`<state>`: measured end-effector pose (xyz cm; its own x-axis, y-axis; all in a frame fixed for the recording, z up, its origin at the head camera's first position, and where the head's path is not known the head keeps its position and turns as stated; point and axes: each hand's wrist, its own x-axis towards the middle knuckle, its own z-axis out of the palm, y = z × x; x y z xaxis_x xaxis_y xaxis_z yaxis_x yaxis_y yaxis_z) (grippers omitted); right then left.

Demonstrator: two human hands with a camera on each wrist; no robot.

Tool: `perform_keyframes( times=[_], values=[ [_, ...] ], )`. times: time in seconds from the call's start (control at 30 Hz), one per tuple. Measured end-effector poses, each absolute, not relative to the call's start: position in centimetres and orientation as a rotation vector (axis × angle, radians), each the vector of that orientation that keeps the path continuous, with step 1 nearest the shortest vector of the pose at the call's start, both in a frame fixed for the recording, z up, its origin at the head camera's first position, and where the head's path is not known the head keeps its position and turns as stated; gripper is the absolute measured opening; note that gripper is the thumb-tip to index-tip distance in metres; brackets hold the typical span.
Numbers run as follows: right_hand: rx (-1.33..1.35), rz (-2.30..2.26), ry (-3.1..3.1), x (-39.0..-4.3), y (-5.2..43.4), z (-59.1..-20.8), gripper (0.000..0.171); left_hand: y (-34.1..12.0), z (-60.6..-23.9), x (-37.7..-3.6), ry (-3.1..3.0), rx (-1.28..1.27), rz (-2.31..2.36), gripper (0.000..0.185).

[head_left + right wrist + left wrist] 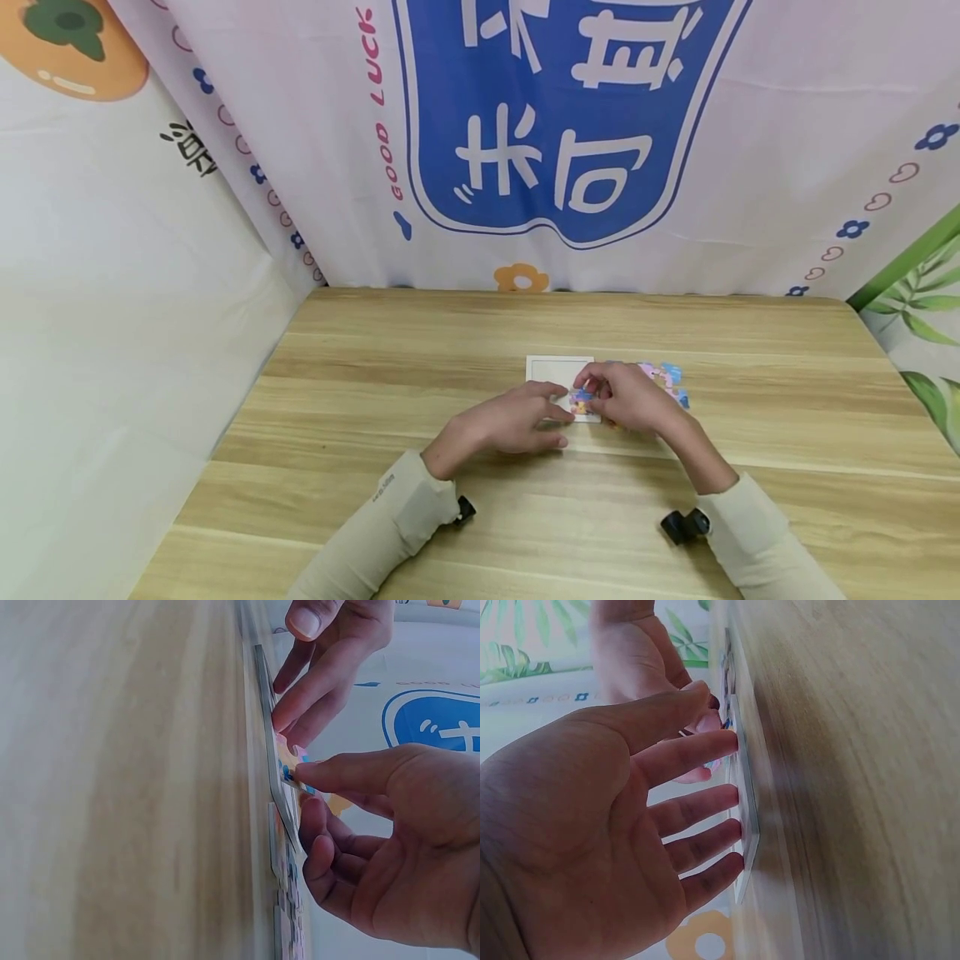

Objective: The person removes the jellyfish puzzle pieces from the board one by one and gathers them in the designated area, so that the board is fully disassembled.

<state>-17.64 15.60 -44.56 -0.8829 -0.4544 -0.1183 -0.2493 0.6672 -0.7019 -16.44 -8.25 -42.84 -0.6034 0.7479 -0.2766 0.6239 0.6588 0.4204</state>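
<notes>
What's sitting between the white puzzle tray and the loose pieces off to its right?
In the head view, the right hand lies between the white tray and the loose pieces, pinching a colourful puzzle piece at the tray's near right corner.

"GOOD LUCK" in pink letters, running vertically up the far backdrop cloth (315, 125), just left of the big blue badge (562, 117). White Chinese-looking characters inside that badge, cut off at the top. Partial black character on the left cloth (191, 150), unreadable.
</notes>
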Motion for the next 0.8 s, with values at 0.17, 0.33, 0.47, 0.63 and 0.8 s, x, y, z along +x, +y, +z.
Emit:
perform_keyframes(
  times=[0.17,0.33,0.47,0.63,0.8],
  values=[
    [-0.592,-1.047,2.599,-17.7,15.9,-44.6,0.018,-8.2,-42.9,-16.5,2.452,1.07,0.393,0.044],
    [-0.616,-1.066,2.605,-17.6,16.0,-44.5,0.018,-8.2,-43.1,-16.5,2.464,1.071,0.395,0.044],
    [-0.605,-1.073,2.602,-17.6,16.4,-44.4,0.018,-8.2,-43.2,-16.5,2.471,1.061,0.401,0.043],
    [-0.586,-1.066,2.598,-17.6,17.2,-44.3,0.017,-8.2,-43.3,-16.5,2.477,1.053,0.407,0.042],
    [-0.595,-1.071,2.593,-17.6,18.1,-44.2,0.016,-8.3,-43.4,-16.5,2.485,1.04,0.427,0.042]
  ],
)
